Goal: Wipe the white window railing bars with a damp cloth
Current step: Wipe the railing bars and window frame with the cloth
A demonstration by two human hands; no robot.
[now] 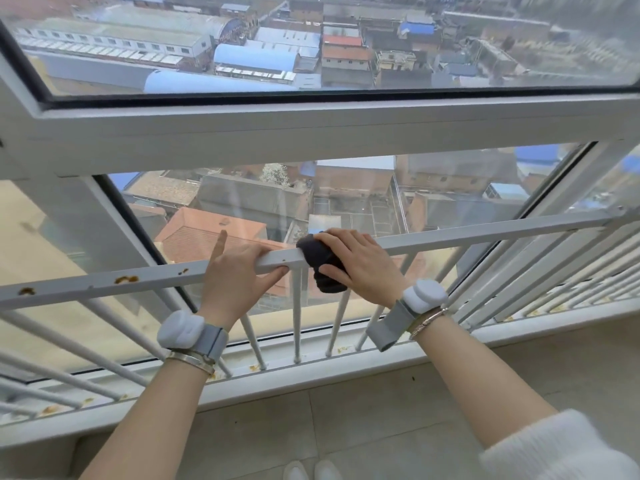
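Top rail (485, 233) of the white railing: long axis runs from about 8 o'clock at the frame's left edge up to 2 o'clock at the right, where it meets the window frame (311, 133). Vertical bars (296, 306) drop from it to the sill (311, 372), fanning outward in the wide-angle view.

Cloth (323, 263): dark, bunched, draped over the rail near centre frame. Its long axis crosses the rail, hanging toward 6 o'clock on the near side.

Right hand (360, 263): fingers curled over the cloth, thumb underneath, gripping cloth against the rail. White band (424, 295) and a bracelet on the wrist.

Left hand (235, 271): just beside the cloth, at its 9 o'clock. It grips the bare rail, thumb along the near face, fingers over the top; index finger is straight and points to 12 o'clock. Similar band (181, 330) on the wrist.

Brown spots (126, 279) sit on the rail further toward 9 o'clock, with more on the sill. Through the glass: rooftops far below.
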